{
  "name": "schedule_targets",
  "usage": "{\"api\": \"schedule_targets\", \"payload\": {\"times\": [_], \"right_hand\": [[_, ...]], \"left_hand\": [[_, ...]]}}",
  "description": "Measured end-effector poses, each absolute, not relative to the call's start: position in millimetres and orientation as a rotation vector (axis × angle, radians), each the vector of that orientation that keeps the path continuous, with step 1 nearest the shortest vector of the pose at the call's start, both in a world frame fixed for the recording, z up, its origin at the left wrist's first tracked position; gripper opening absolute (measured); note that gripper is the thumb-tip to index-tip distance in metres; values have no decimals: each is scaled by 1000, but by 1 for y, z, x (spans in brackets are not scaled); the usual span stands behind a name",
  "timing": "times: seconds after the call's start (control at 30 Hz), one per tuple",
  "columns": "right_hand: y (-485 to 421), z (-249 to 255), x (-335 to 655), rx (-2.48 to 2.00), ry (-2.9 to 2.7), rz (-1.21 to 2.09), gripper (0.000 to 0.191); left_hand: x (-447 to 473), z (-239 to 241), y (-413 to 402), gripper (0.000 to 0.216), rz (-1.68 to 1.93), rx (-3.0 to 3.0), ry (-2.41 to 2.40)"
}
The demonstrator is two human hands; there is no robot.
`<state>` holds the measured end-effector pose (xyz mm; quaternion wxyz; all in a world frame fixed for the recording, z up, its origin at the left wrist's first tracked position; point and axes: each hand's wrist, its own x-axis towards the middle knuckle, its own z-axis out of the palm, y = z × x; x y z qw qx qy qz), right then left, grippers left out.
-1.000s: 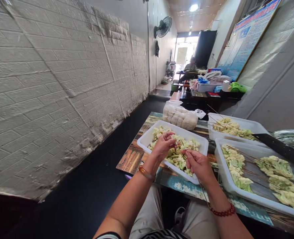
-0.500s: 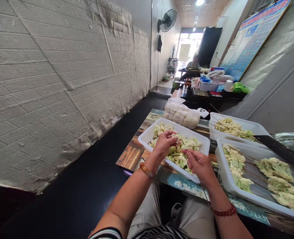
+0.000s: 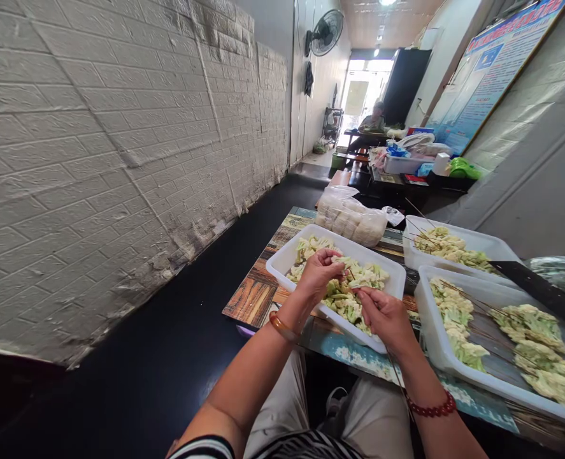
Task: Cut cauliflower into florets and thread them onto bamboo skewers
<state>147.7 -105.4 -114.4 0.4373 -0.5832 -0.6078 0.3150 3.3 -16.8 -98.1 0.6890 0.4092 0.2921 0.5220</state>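
Over a white plastic tub [image 3: 282, 250] of cauliflower florets [image 3: 351, 306], both my hands work close together. My left hand [image 3: 319, 275] is closed in a pinch on a cauliflower floret, partly hidden by the fingers. Thin skewers are gripped in my right hand [image 3: 383, 313]; their long ends [image 3: 397, 376] run down past the wrist, and a tip shows near the left fingers. To the right, a second tub [image 3: 423, 319] holds skewered cauliflower [image 3: 454, 319] in rows. Behind it a third tub [image 3: 497, 241] holds more skewered pieces [image 3: 449, 245].
A clear bag of pale round items [image 3: 351, 220] lies behind the front tub on the patterned table [image 3: 258, 287]. A dark bar [image 3: 535, 290] crosses the right-hand tubs. Farther back, a cluttered table [image 3: 397, 178] stands before a seated person [image 3: 374, 121]. A brick-patterned wall [image 3: 120, 159] runs along the left.
The view has shifted slightly. My hands keep nearly the same pose over the tub, with the floret and skewers still held.
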Motion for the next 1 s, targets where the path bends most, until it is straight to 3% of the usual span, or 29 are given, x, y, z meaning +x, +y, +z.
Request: {"api": "schedule_targets", "payload": {"times": [1.0], "right_hand": [[-103,-117,150,-1476,-1526,705,48]], "left_hand": [[2,-91,-22,38,981,936,562]]}}
